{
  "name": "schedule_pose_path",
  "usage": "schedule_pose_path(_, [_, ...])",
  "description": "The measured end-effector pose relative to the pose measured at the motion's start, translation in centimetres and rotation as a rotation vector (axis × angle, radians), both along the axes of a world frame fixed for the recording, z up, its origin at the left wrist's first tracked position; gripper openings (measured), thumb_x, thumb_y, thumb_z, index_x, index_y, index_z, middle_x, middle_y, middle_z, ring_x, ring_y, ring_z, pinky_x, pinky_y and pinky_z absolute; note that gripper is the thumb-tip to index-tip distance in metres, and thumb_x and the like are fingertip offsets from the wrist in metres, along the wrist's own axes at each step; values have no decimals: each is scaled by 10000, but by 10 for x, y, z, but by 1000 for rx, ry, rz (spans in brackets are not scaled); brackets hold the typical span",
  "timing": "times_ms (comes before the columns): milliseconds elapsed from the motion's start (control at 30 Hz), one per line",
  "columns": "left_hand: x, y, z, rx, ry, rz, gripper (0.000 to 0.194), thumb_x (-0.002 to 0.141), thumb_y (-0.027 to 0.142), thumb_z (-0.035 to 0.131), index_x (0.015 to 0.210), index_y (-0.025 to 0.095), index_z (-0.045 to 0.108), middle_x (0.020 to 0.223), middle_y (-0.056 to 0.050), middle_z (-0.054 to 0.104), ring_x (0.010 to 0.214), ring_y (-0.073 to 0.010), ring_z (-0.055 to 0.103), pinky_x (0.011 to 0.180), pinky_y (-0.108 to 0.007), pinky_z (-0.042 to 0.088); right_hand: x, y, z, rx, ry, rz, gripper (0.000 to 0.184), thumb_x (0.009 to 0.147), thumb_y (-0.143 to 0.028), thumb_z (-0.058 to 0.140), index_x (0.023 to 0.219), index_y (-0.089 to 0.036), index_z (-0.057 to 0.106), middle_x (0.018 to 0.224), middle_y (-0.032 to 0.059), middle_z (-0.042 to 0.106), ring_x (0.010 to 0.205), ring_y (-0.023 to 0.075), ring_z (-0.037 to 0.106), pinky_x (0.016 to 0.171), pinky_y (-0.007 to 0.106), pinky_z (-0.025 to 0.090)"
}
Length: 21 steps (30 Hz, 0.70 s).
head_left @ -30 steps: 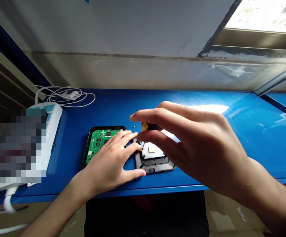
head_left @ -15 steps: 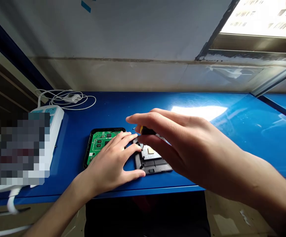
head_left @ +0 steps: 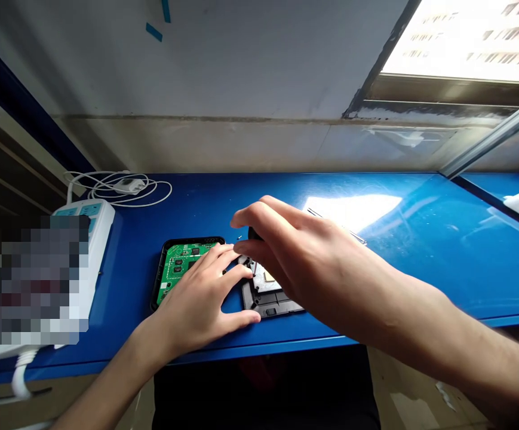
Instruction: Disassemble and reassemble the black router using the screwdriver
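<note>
My left hand (head_left: 200,292) lies palm down with its fingers spread. Its fingertips and thumb touch the left edge of a black plastic cover (head_left: 281,309), which carries a silvery metal plate (head_left: 266,286) with a pale pad. Above that cover, my right hand (head_left: 299,251) is closed around the dark handle of a screwdriver (head_left: 252,233), held upright; its tip is hard to make out. Part of the cover is hidden behind the right hand. Left of it, a green circuit board (head_left: 176,260) sits in a black case half (head_left: 157,278), partly covered by my left hand.
At the left stands a white power strip (head_left: 104,233), with a blurred-out patch beside it. Behind it lies a coiled white cable with a plug (head_left: 130,186). Thin metal rods (head_left: 358,238) rest beyond my right wrist. A tiny screw-like piece (head_left: 239,237) lies near my right fingertips.
My right hand has shifted slightly left, covering more of the screwdriver handle and uncovering the thin rods behind. My left hand keeps its place on the cover. The camera view has tilted slightly.
</note>
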<state>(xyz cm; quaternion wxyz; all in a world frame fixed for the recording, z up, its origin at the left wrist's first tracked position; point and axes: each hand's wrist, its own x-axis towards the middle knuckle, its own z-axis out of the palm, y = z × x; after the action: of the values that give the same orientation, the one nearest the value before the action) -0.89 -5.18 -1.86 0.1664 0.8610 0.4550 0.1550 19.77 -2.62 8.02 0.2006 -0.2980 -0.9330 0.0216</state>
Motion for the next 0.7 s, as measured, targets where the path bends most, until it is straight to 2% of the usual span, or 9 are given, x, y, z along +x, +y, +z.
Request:
schedule_pose_path(100, [1,0,0,-6,16,3,440,845,420,831,1213,211,713,1564,-153,545,1470,-427,441,1185,-649,430,8,-3,4,-123,-20,36,415,1012,-64,514,1419,-125,466,1207,95,676,938,147,672,721,240,521])
schedule_pose_path(167, [0,0,0,-8,26,6,453,846,420,829,1237,223,710,1580,-146,534,1484,-428,427,1185,-658,426,13,-3,6,-169,-37,53,459,998,-40,530,1433,-157,445,1214,83,678,976,142,684,736,220,518])
schedule_pose_path(233, [0,0,-1,-4,35,8,467,845,423,831,1254,235,707,1569,-141,547,1478,-424,437,1177,-658,437,16,-2,7,-197,-47,41,449,987,-32,550,1397,-189,458,1183,63,681,930,134,686,695,208,502])
schedule_pose_path(367, [-1,0,-3,-3,54,14,502,850,440,823,1289,231,699,1550,-151,565,1469,-427,448,1164,-657,452,13,1,6,-220,-43,9,338,981,-35,555,1282,-176,492,1118,54,669,776,106,625,624,211,454])
schedule_pose_path(500, [-1,0,-4,-19,65,23,534,853,462,816,1321,240,687,1514,-148,599,1447,-440,473,1143,-674,467,6,0,3,-133,-41,-22,184,973,-71,602,1114,-159,522,977,22,629,651,88,511,549,225,376])
schedule_pose_path(633, [-1,0,-3,-27,57,30,509,853,461,812,1300,246,696,1471,-141,631,1436,-452,484,1119,-683,488,4,-1,7,-135,-71,-52,136,1007,-164,599,1100,-162,499,922,-2,597,571,80,404,486,235,313])
schedule_pose_path(700, [-1,0,-3,-18,46,22,504,851,448,815,1294,239,697,1471,-139,629,1449,-453,467,1121,-681,488,3,-2,11,-132,-131,-54,34,1033,-179,539,1048,-175,509,928,5,596,560,88,356,469,248,271])
